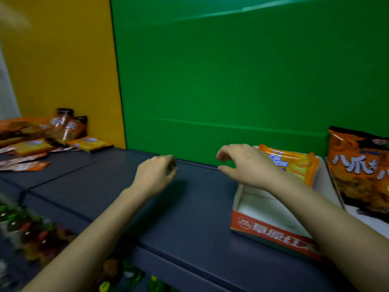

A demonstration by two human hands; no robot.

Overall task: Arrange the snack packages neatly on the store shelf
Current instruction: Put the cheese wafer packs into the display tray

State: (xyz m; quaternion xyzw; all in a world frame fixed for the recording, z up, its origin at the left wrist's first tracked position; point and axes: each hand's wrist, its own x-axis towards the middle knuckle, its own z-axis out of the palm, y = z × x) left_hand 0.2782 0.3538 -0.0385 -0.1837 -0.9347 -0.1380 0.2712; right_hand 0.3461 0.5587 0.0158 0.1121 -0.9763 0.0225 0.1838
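Observation:
An orange snack packet (294,165) stands at the back of a white cardboard display box (271,234) with a red front, on the dark shelf (189,218). My right hand (246,165) hovers just left of that packet with fingers spread, holding nothing. Over the bare shelf my left hand (155,175) has its fingers loosely curled and empty. A large orange-and-black snack bag (360,171) stands upright at the far right. A loose pile of orange snack packets (42,135) lies at the far left.
A green back panel (231,81) and an orange panel (63,60) close off the shelf behind. Below the shelf's front edge at lower left lie several blurred wrapped sweets (31,232).

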